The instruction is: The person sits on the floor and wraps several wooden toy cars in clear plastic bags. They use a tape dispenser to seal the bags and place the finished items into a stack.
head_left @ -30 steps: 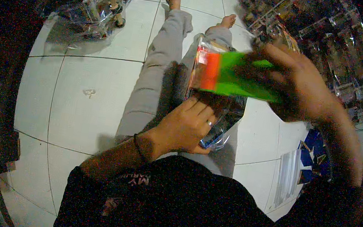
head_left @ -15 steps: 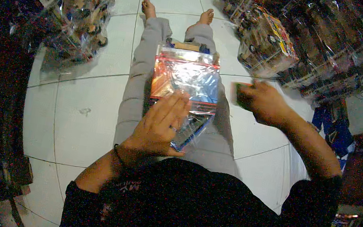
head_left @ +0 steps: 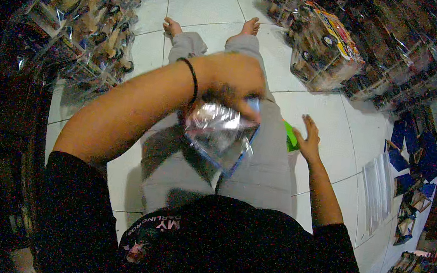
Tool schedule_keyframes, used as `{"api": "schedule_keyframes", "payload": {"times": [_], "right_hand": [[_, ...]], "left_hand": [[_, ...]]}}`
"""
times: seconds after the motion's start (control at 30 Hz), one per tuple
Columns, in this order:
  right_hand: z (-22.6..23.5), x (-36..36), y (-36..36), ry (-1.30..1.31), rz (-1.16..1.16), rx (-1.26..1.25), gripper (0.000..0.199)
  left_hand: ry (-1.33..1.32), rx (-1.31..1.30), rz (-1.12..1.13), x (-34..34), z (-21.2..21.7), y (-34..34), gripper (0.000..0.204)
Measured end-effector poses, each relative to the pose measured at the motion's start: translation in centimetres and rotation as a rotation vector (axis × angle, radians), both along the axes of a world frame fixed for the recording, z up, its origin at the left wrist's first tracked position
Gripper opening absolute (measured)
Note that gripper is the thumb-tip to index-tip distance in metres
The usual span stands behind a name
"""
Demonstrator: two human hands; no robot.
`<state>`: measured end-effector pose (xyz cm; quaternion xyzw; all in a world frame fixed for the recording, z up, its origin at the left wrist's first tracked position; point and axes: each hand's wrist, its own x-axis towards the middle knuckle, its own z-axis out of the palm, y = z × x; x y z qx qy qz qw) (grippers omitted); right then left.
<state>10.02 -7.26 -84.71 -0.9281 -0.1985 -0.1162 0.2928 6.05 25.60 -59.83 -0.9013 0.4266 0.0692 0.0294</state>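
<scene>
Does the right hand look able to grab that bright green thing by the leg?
Probably yes: the right hand is open, thumb side right by the green thing, and nothing seems to block the way between them.

Left hand point(head_left: 234, 79) blurred, perhaps gripping clear packet point(head_left: 223, 140); right hand point(head_left: 310, 142) spread.

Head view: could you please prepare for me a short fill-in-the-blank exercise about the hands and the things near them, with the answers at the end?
1. The hand at the clear plastic bag is the person's ____ one.
2. The thing by the right hand is bright ____ in colour.
3. The wristband on the bent arm is ____ in colour.
4. The person's trousers are ____ in colour.

Missing words: left; green; black; grey.
</scene>
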Motion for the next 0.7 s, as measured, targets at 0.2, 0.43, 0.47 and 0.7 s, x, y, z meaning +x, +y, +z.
{"api": "schedule_keyframes", "payload": {"times": [0.2,0.43,0.47,0.7], "right_hand": [[10.1,-4.8,8.1,0.214,-0.003,0.758,0.050],[13.8,-3.7,24.2,0.924,0.125,1.739,0.065],[14.6,-3.0,24.6,0.977,0.115,1.795,0.064],[17.4,-2.6,21.8,1.122,0.478,1.485,0.059]], "left_hand": [[-0.261,-0.058,0.888,4.7,1.7,5.6,0.074],[0.592,-0.609,0.992,0.2,0.4,8.4,0.076],[0.786,-0.877,0.960,-1.5,0.5,8.7,0.075],[0.515,-1.488,0.902,-11.9,-3.7,6.2,0.099]]}}
